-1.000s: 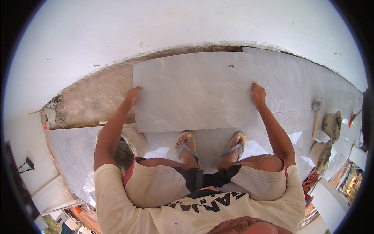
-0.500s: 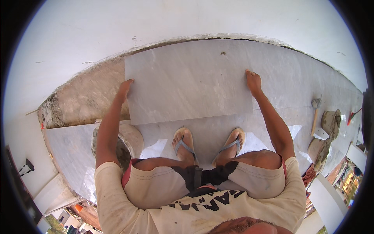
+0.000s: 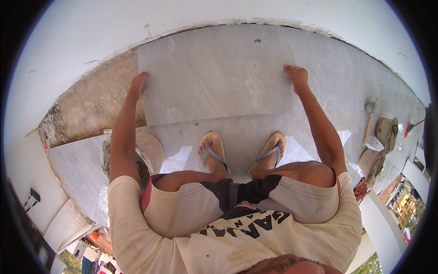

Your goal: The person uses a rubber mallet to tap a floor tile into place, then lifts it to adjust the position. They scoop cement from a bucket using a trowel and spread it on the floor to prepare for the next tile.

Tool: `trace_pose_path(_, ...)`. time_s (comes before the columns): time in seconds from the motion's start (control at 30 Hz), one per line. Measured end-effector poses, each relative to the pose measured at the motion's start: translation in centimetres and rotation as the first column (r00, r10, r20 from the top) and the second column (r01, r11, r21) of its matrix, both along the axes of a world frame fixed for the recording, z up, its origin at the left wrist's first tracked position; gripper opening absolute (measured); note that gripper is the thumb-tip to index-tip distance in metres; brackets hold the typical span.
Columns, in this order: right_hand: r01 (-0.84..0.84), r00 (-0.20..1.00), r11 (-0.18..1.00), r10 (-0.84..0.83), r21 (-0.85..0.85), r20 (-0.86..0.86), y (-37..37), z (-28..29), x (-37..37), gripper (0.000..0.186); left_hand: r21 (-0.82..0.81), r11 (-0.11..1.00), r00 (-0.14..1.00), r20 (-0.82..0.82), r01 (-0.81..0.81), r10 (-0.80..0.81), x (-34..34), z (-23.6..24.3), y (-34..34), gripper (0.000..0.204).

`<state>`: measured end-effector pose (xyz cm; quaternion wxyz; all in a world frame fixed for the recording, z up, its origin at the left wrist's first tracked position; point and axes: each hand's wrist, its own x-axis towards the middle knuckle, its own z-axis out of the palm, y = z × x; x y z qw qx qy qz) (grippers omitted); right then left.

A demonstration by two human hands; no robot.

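A large grey marbled tile [image 3: 214, 77] lies nearly flat along the foot of the white wall [image 3: 214, 11], level or almost level with the tiles around it. My left hand [image 3: 138, 83] grips its left edge, beside a patch of bare rough concrete [image 3: 91, 102]. My right hand [image 3: 297, 76] grips its right edge, fingertips curled over it. Below the tile's near edge my two feet [image 3: 211, 155] in flip-flops rest on grey floor tiles [image 3: 235, 130]. A round bucket [image 3: 151, 146] with grey mortar stands under my left forearm, partly hidden by it.
At the right a mallet [image 3: 367, 123] with a wooden handle lies near two mortar-crusted buckets [image 3: 386, 134], with a red tool [image 3: 409, 129] beyond. A dark red cloth [image 3: 360, 187] lies lower right. An orange object [image 3: 95, 236] shows at the lower left.
Both my hands have moved forward toward the wall with the tile, which now covers more of the strip at the wall's foot. The view has also shifted slightly.
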<state>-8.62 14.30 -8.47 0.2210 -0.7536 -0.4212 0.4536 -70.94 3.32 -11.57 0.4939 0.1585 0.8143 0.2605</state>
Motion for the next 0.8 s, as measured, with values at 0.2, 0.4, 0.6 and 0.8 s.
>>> trace_pose_path(0.2, 0.006, 0.998, 0.999, -0.008, 0.035, 0.064, 0.1, -0.5, 0.2, 0.025, 0.067, 0.997, 0.998, -0.064, 0.03, -0.026, -0.3, -1.5, 0.2, 0.051)
trace_pose_path(0.4, -0.01, 1.0, 1.0, 0.01, -0.006, 0.029, 0.3, 0.0, 0.5, 0.023, 0.0, 1.0, 0.994, -0.109, -0.02, 0.02, 0.5, -1.5, 0.8, 0.062)
trace_pose_path(0.6, -0.071, 0.997, 0.997, 0.071, -0.017, 0.01, 0.6, 1.1, -0.8, 0.023, 0.077, 0.997, 0.993, -0.112, -0.024, 0.033, 0.0, -1.6, 0.0, 0.063)
trace_pose_path(0.8, -0.13, 0.989, 0.991, 0.128, 0.018, 0.072, 0.7, -0.1, 0.0, 0.025, 0.047, 0.998, 0.995, -0.096, -0.032, 0.037, 0.6, -1.1, 0.5, 0.065)
